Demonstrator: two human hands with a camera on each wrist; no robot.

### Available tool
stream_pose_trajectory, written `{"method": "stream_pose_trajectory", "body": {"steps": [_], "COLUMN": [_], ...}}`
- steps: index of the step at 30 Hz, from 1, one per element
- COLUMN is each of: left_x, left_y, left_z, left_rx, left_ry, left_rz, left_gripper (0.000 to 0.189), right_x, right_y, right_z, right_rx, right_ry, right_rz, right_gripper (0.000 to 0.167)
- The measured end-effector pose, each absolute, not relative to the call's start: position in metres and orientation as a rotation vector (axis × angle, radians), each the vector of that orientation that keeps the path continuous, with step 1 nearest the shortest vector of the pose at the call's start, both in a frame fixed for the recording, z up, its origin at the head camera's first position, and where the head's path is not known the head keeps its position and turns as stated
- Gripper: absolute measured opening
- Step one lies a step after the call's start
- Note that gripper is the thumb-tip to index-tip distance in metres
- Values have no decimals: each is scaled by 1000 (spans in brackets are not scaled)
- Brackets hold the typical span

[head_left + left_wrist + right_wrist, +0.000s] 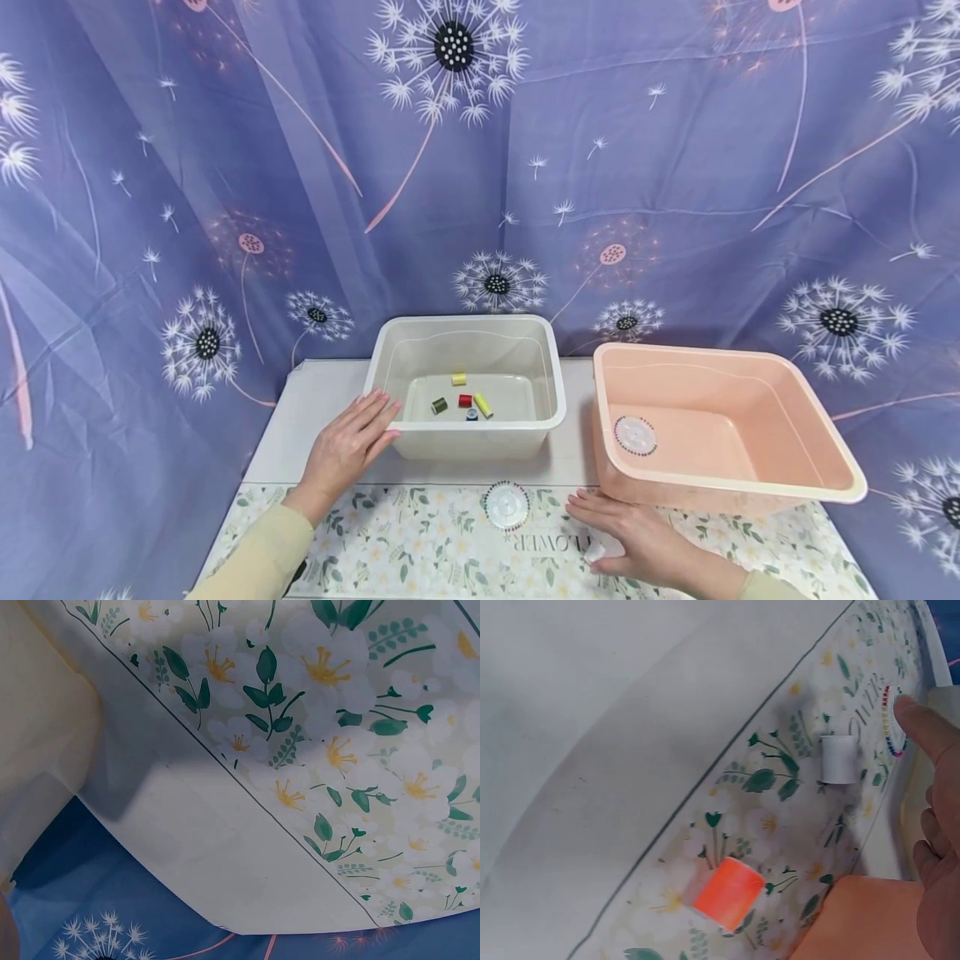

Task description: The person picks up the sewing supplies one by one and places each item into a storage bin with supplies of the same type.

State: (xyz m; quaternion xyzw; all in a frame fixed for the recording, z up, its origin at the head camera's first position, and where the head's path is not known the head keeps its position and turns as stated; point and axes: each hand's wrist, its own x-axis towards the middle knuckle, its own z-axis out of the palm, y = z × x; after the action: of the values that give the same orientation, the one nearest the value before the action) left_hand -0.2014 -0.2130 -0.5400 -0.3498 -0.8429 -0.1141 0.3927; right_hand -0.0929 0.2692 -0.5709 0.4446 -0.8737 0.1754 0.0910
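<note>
Your right hand point(637, 537), fingers extended and gripping nothing, is just beside a small white cylindrical spool point(838, 759) on the flower-print table point(420, 542). Your left hand point(348, 446), straight-fingered and holding nothing, touches the left front corner of the rectangular pale-grey plastic bin point(472, 446), where five small coloured spools point(483, 406) lie. Only your right-wrist view shows a bright orange cylindrical spool point(729, 894); your left-wrist view shows table, pale sleeve point(45, 697) and blue curtain point(157, 926).
</note>
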Motion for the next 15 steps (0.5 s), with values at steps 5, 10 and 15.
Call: {"method": "stream_pose_trajectory", "body": {"steps": [5,10,15], "left_x": [-200,-202,-202], "left_y": [-213,-213,-213], "left_z": [-538,-541,-541], "left_rx": [-886,-888,-889], "left_ry": [-2150,-2133,-2138], "left_rz": [-287,-283,-284], "left_gripper": [65,65,63], "right_x": [-92,-90,-89], "right_y": [273,277,281], "right_z": [-579,-586,-593], "right_rx": [1322,1312,1302], "right_ry": [-2638,-2679,-2715], "right_rz": [565,563,556], "right_gripper": [80,80,79]}}
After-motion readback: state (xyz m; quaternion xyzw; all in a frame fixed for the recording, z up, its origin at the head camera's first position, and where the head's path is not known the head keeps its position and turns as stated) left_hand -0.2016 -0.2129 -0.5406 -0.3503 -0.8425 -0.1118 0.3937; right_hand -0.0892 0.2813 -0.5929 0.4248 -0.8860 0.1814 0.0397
